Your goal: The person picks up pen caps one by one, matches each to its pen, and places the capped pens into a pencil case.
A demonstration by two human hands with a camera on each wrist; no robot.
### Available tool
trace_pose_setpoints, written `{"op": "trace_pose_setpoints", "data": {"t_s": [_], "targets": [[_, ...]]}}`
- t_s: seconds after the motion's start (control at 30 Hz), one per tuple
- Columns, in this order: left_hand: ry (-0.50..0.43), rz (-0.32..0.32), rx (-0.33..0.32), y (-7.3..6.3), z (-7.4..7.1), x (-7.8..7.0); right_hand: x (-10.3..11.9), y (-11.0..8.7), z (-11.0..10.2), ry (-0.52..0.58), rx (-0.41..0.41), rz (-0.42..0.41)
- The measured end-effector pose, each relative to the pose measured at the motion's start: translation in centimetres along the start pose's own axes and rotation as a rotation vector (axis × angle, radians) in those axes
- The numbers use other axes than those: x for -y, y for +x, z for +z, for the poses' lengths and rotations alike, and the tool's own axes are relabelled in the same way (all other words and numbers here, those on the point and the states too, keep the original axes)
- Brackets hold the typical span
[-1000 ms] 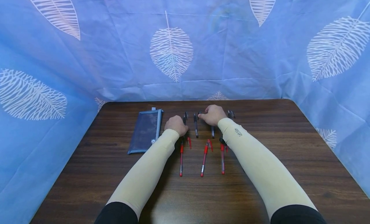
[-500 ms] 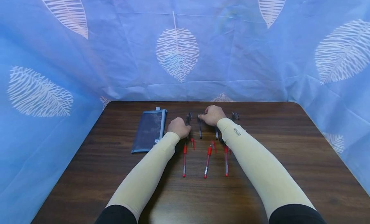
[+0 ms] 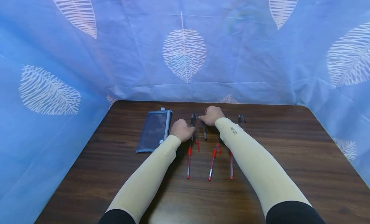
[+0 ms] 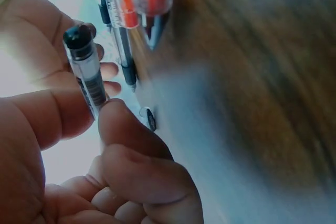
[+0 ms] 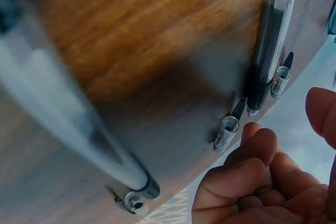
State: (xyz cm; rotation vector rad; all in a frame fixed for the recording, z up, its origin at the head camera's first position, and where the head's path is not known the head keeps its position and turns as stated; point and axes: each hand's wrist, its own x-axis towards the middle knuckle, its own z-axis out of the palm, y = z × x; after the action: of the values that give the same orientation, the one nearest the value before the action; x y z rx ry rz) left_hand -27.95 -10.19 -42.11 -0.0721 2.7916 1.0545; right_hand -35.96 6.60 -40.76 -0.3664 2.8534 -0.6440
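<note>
In the left wrist view, my left hand [image 3: 182, 130] pinches a black pen [image 4: 86, 72] between thumb and index finger, its clear barrel and black end rising toward the camera. The head view has that hand low over the table beside a dark pouch with blue edging. My right hand [image 3: 213, 116] is at the top of another black pen [image 5: 261, 61], its fingertips right by the writing tip. Its fingers are loosely curled, with the thumb [image 5: 321, 116] apart from them. Small clear pen caps [image 5: 227, 132] lie close to those fingers.
The pouch [image 3: 153, 131] lies at the left. Nearer the person, red pens [image 3: 212, 163] with red caps [image 3: 197, 145] are set out in a row. Another black pen cap [image 3: 242, 118] lies right of the right forearm. A leaf-patterned blue curtain [image 3: 185, 57] hangs behind the table.
The head view has swung slightly left, so the table appears further right. My right hand has shifted left over the middle black pen's top. The left hand keeps its place beside the pouch.
</note>
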Motion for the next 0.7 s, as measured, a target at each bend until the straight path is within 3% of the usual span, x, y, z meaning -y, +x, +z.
{"op": "trace_pose_setpoints", "data": {"t_s": [0.37,0.7], "targets": [[-0.032,0.041,-0.006,-0.7,-0.3,0.3,0.7,2.0,1.8,-0.043,0.024,-0.015],[-0.018,0.054,-0.028,-0.9,-0.6,0.4,1.7,2.8,2.1,-0.092,0.037,-0.006]]}}
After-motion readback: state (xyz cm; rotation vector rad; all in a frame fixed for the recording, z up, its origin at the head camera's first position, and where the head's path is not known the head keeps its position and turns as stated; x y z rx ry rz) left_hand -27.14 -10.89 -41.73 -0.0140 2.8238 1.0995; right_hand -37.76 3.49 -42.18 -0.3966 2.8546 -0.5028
